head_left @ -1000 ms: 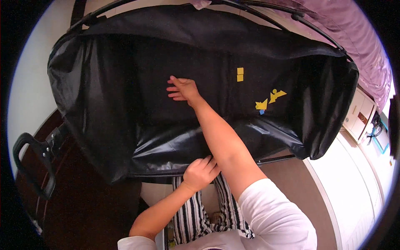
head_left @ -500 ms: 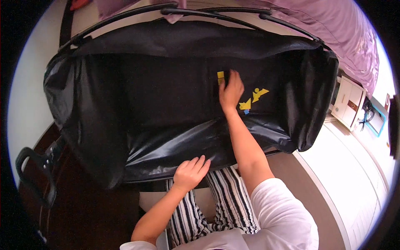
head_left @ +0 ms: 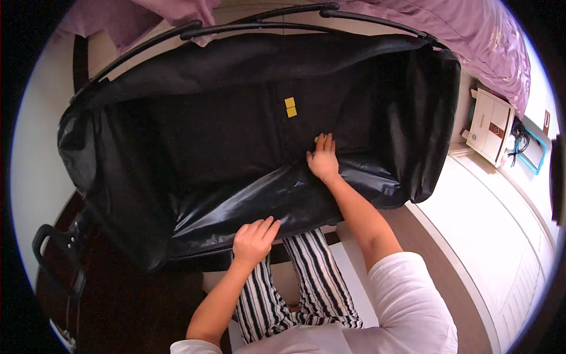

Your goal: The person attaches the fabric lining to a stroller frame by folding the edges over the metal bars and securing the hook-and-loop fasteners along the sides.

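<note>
A large open black fabric-lined holder (head_left: 206,130) spreads in front of me, its lining shiny and creased along the near side. Low over its floor, right of middle, my right hand (head_left: 323,160) has its fingers bent down and closed on small flat yellow pieces (head_left: 319,139). Only a bit of yellow peeks out by the fingertips; the rest is hidden under them. Up and to the left of that hand, two yellow squares (head_left: 290,107) lie edge to edge on the black floor. My left hand (head_left: 254,239) rests on the near edge of the lining, fingers stretched out, holding nothing.
Curved black bars (head_left: 259,25) run along the far edge. Purple cloth (head_left: 454,35) hangs behind them. At the right stands a small white cabinet (head_left: 489,127), with cables and a blue-rimmed thing beside it. A black loop handle (head_left: 59,253) juts out at the left.
My right hand has moved from beside the yellow squares down toward me, onto the loose yellow pieces. Those pieces and a blue one no longer show in the open. The view has shifted slightly.
</note>
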Tool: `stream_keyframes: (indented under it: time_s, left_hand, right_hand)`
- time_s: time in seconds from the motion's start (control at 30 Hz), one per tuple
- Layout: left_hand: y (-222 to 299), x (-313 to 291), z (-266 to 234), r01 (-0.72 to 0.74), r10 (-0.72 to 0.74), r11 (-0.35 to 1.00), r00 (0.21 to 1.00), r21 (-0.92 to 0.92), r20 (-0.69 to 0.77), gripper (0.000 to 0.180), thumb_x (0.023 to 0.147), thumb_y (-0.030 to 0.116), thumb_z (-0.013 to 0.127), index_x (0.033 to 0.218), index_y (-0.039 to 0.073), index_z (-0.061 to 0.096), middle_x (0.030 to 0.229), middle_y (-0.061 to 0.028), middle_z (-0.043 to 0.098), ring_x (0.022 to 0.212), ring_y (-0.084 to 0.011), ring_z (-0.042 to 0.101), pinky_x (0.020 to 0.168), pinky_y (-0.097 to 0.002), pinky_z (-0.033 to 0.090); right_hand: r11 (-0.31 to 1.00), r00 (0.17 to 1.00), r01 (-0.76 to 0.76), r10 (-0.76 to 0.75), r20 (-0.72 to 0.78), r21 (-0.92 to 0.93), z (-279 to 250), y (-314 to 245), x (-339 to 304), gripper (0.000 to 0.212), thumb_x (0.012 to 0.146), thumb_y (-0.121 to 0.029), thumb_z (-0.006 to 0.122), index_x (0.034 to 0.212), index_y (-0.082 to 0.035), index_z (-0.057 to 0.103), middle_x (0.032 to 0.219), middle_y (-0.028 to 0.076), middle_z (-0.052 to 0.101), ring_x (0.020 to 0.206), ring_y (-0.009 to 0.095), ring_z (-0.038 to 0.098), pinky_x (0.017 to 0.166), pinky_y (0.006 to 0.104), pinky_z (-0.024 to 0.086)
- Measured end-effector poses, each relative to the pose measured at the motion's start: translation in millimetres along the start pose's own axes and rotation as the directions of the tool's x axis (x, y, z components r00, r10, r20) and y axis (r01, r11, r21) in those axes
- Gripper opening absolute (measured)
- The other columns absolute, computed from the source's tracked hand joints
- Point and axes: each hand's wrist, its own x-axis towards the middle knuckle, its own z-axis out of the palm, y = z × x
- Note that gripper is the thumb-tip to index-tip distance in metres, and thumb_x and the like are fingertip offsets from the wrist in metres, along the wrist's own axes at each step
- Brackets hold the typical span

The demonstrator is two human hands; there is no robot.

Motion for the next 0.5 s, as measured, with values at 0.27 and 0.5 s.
stream_keyframes:
  time_s: [0.27,0.5]
  left_hand:
    - [5.4,6.8,7.3,-0.035,0.035,0.999,0.999,0.005,-0.030,0.030,0.064,0.006,0.058,0.093,0.010,0.064,0.092,-0.0038,0.065,0.079,-0.0170,0.061,0.065,-0.0289,0.047]
    - [6.1,0.9,-5.0,0.029,-0.029,1.000,0.999,0.012,0.030,0.033,0.064,0.005,0.057,0.096,0.009,0.063,0.093,-0.0038,0.064,0.079,-0.0177,0.059,0.068,-0.0298,0.046]
  right_hand:
    - [0.932,0.894,0.363,-0.355,-0.274,-0.025,-62.6,-49.1,96.2,0.059,0.079,-0.017,0.053,0.133,-0.003,0.035,0.141,0.013,0.033,0.130,0.028,0.031,0.105,0.0463,0.025]
    - [0.844,0.853,0.520,-0.506,0.128,-0.130,-49.9,-13.0,6.0,0.061,0.077,-0.022,0.059,0.130,-0.002,0.039,0.139,0.015,0.035,0.124,0.031,0.039,0.099,0.0449,0.035]
